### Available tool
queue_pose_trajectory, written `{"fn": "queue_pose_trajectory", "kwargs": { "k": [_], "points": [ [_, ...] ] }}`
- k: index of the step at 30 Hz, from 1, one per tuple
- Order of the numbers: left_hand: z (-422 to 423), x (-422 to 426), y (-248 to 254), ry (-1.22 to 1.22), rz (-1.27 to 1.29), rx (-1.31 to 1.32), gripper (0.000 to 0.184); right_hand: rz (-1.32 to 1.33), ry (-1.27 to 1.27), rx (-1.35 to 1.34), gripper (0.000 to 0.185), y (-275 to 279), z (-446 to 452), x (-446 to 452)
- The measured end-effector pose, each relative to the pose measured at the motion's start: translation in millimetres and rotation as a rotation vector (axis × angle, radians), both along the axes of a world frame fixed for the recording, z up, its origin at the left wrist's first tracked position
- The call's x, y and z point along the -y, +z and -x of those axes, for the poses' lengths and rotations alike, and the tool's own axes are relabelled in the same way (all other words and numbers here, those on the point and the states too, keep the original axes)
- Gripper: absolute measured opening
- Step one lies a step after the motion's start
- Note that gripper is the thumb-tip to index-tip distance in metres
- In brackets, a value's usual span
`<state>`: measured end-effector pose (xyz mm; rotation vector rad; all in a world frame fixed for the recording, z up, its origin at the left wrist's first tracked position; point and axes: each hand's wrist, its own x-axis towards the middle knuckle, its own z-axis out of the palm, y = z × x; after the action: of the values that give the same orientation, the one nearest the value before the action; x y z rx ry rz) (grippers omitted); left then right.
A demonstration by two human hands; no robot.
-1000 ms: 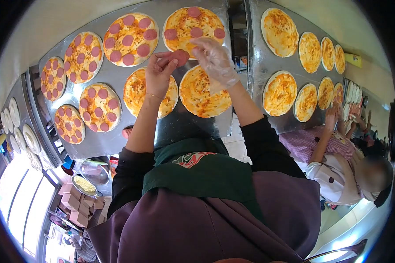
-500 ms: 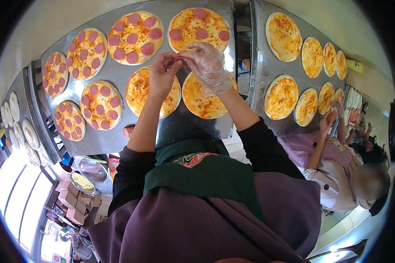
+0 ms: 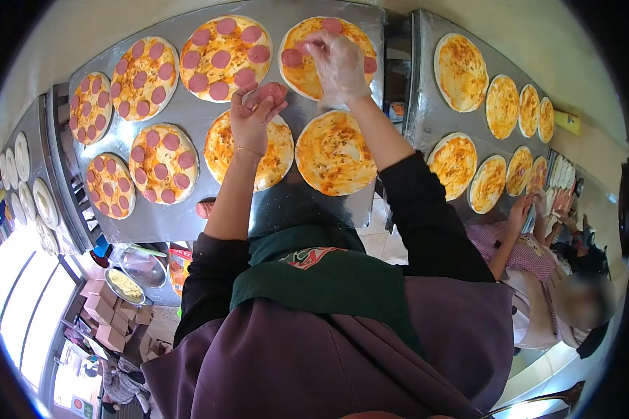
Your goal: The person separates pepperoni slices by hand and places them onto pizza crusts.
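My left hand (image 3: 251, 120), bare, is closed around a small stack of sausage slices (image 3: 272, 91) above the metal table. My right hand (image 3: 337, 66) wears a clear plastic glove and hovers over the partly topped pizza (image 3: 300, 76) at the top; its fingertips are pinched, and what they hold is too blurred to make out. Sausage slices show on that pizza's edges. Below my hands lie two pizzas with sauce only, one on the left (image 3: 275, 162) and one on the right (image 3: 335, 155). A fully topped pizza (image 3: 210, 59) is beside my left hand.
More topped pizzas (image 3: 144, 78) fill the table's left part. A piece of sausage (image 3: 205, 209) sits near its front edge. Sauced pizzas (image 3: 461, 72) lie on a second table (image 3: 421, 105) at the right, where a co-worker (image 3: 521, 251) reaches in. Boxes (image 3: 101, 311) and a bowl (image 3: 126, 286) are lower left.
My right hand has moved away from my left hand, up over the top pizza. The slices in my left hand show again. The whole view has shifted slightly.
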<state>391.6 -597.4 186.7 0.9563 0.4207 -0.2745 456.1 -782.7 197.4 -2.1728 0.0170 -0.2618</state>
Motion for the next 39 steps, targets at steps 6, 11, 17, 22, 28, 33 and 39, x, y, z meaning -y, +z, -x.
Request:
{"fn": "queue_pose_trajectory", "kwargs": {
  "k": [6, 11, 17, 22, 28, 33, 39],
  "points": [
    [1.8, -3.3, -2.5, -0.031, -0.089, 0.084, 0.029, 0.201, 0.032, -0.136, 0.013, -34.2, -47.8, 3.2],
    [2.7, 1.4, -0.7, -0.033, -0.102, 0.143, 0.026, 0.545, -0.036, -0.076, 0.021, -51.2, -52.7, 7.1],
    [-1.5, 9.6, 4.3, -0.017, -0.08, 0.173, 0.023, 0.434, 0.025, 0.117, 0.023, -23.8, -35.2, 15.4],
    [-3.2, 18.1, -4.3, -0.015, -0.107, 0.15, 0.025, -0.052, 0.256, -0.021, 0.025, 11.7, 5.9, 2.1],
    [-1.1, 29.1, -2.3, -0.052, -0.031, 0.166, 0.022, 0.122, 0.237, 0.189, 0.027, 15.3, 48.5, -3.4],
    [1.1, 35.0, -0.4, -0.095, -0.044, 0.094, 0.017, 0.099, 0.173, 0.237, 0.024, 17.2, 54.8, -2.4],
    [-0.1, 35.5, 1.3, -0.162, 0.066, -0.011, 0.019, 0.168, 0.179, 0.373, 0.023, 16.9, 59.5, 6.4]
  ]
}}
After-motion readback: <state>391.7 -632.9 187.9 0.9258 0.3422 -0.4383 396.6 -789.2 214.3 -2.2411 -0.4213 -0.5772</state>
